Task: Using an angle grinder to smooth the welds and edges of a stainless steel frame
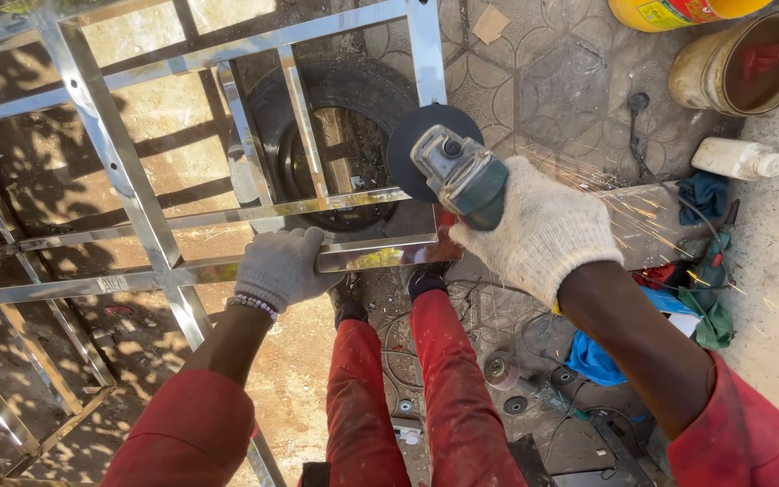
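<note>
My right hand [541,230], in a white knit glove, grips an angle grinder [457,171] with a dark disc. The disc touches the corner of a shiny steel tube frame [151,230], and sparks fly off to the right. My left hand [281,266], gloved the same way with a bead bracelet at the wrist, presses down on the frame's near bar just left of the grinder. Below the frame are my red trouser legs and dark shoes.
A black tyre [340,99] lies under the frame. At the top right stand a dirty bucket [746,63], a yellow container [669,11] and a white bottle [737,160]. Cloths, cables, spare discs and tools litter the paved ground at right.
</note>
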